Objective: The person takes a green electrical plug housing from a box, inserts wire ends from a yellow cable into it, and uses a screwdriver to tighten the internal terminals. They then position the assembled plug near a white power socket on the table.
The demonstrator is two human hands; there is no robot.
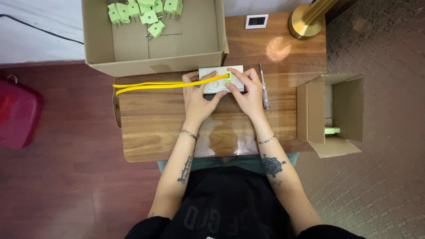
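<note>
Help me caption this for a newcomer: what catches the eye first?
First, the bright yellow cable running across the wooden table to a white socket block, which the left hand and right hand both hold at mid-table. Next, the light-green plugs in the cardboard box behind.

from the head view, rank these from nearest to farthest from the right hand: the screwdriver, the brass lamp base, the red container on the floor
1. The slim clear-handled screwdriver, on the wooden table just right of the right hand.
2. The round brass lamp base, at the table's far right corner.
3. The red container, on the floor far off to the left.
</note>
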